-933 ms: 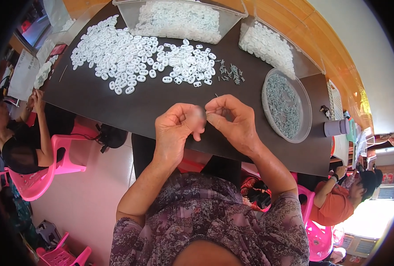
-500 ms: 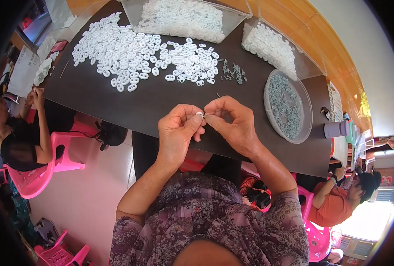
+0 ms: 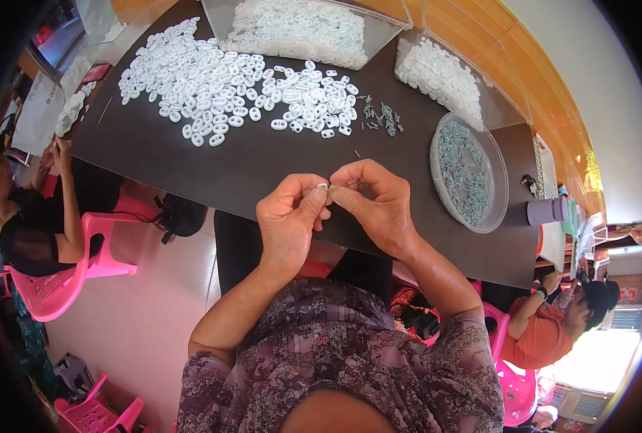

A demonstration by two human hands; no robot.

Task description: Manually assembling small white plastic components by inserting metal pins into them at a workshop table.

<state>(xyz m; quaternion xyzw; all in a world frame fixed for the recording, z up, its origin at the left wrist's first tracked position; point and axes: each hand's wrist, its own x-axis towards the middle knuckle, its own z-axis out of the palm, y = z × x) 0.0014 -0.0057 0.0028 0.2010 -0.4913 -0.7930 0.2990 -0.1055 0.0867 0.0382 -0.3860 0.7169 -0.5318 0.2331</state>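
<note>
My left hand [image 3: 290, 209] pinches a small white plastic piece [image 3: 323, 185] between thumb and fingers, above the table's near edge. Right beside it, my right hand [image 3: 378, 206] is closed in a pinch against the piece; whatever its fingertips hold is too small to make out. Beyond my hands lie a large pile of white oval two-hole plastic pieces [image 3: 191, 79] and a smaller pile of white pieces [image 3: 312, 97]. Some loose small screws [image 3: 386, 117] are scattered to the right of these, and one single screw [image 3: 357, 153] lies nearer my hands.
On the right stands a round clear tub [image 3: 493, 141] of screws. Clear bins [image 3: 378, 32] of white pieces line the far edge of the dark table [image 3: 191, 169]. A lilac cup [image 3: 544, 211] is at far right. People sit left and right, near pink chairs [image 3: 83, 267].
My right hand has shifted slightly left, closer to the left hand. The white piece shows less between the fingertips. Both hands keep their pinch.
</note>
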